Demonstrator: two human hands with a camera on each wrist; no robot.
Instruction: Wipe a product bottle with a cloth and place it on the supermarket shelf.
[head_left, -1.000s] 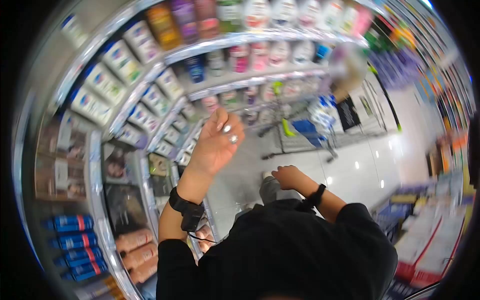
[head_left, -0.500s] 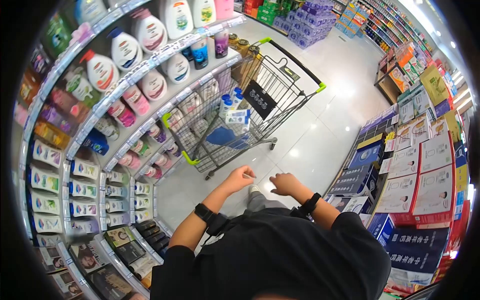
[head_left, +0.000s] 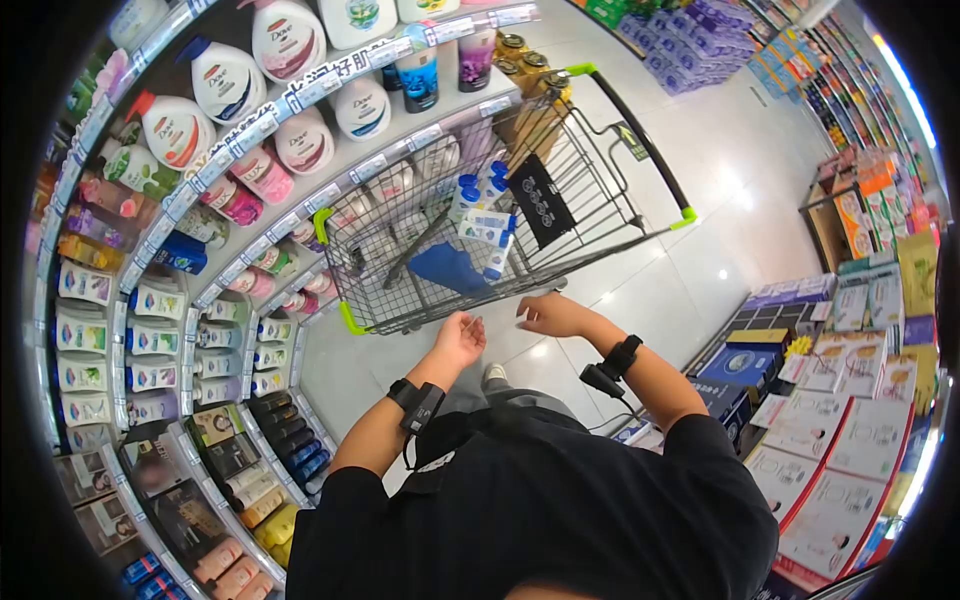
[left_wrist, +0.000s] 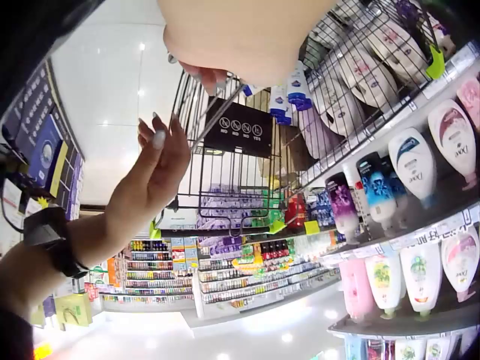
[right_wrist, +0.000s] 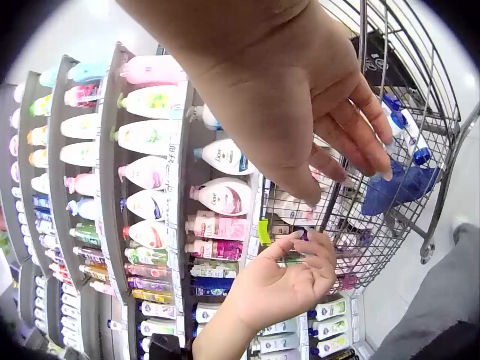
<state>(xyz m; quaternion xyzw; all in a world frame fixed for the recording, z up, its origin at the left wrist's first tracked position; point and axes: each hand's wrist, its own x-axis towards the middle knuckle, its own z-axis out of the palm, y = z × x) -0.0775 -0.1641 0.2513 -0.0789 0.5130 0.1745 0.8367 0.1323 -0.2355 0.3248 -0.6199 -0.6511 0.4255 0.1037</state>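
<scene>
My left hand [head_left: 460,340] is low in front of the body, palm partly up and fingers loosely curled, with nothing in it. The right hand [head_left: 553,316] hangs a short way to its right, back up, fingers relaxed and bent down, also holding nothing. Just ahead of both stands a wire shopping cart [head_left: 590,262] with green corners and a dark handle. In the cart lie white bottles with blue caps [head_left: 465,195], a white and blue pack [head_left: 487,226] and something blue and soft-looking [head_left: 447,268]. In the right wrist view, the right-hand fingers [right_wrist: 367,135] overlap the cart's wire side.
A curved shelf of pump bottles [head_left: 222,80] and lotions [head_left: 85,330] runs along the left. Stacked gift boxes [head_left: 830,480] line the right. Purple packs [head_left: 690,45] are piled at the far end of the tiled aisle [head_left: 640,285]. A black sign [head_left: 540,200] hangs on the cart.
My left hand has come down from beside the shelf to waist height. The view has turned toward the cart, which now appears nearer. The right hand has risen slightly toward it.
</scene>
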